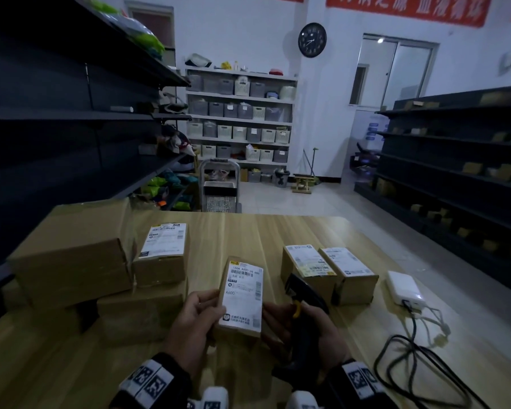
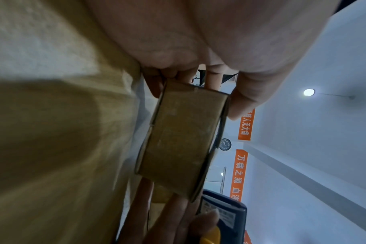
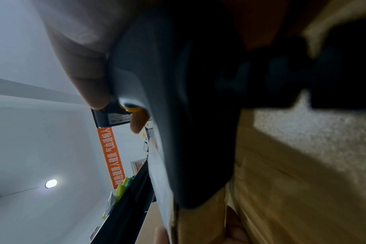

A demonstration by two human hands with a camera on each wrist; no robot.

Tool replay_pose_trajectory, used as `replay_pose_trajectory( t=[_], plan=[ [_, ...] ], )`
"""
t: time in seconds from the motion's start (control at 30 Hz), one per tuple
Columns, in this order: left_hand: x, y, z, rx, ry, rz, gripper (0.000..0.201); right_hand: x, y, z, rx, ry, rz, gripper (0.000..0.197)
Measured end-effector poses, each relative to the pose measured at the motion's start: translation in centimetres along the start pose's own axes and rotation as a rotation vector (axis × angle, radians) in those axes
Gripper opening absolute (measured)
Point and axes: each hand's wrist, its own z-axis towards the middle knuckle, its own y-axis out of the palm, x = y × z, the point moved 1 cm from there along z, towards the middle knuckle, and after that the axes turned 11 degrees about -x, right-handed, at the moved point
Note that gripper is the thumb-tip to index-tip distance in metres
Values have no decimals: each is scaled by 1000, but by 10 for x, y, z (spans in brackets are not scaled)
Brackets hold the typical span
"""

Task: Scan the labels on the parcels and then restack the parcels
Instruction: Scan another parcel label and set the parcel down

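Note:
My left hand [image 1: 199,312] grips a small cardboard parcel [image 1: 242,296] by its left side, white label facing up, just above the wooden table [image 1: 278,231]. In the left wrist view the parcel's brown end [image 2: 178,140] sits between thumb and fingers. My right hand [image 1: 310,329] grips a black barcode scanner [image 1: 306,290] with a yellow trigger, its fingers also touching the parcel's right side. The scanner's dark handle [image 3: 188,99] fills the right wrist view. Two labelled parcels [image 1: 307,268] [image 1: 348,273] stand side by side behind the scanner. Another labelled parcel [image 1: 163,255] lies on the stack at left.
Several larger plain boxes [image 1: 71,255] are piled at the table's left. A white device [image 1: 404,287] with a black cable [image 1: 410,355] lies at the right. Dark shelving [image 1: 455,172] flanks both sides; a trolley [image 1: 219,187] stands beyond the table's far edge.

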Motion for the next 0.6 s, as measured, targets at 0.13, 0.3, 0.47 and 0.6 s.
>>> replay_pose_trajectory(
  t=[0.13,0.3,0.47,0.6],
  plan=[
    [1,2,3,23,3,-28,36,1,4,-1,-25,-7,-3,48],
    [6,3,1,-21,-5,-45,52,0,-1,1,19,-36,12,41],
    [9,5,-4,-43,-4,-29,65,-2,-6,3,44,-51,-17,36],
    [8,4,-3,-23,15,-9,65,-4,-9,4,87,-49,18,29]
  ],
)
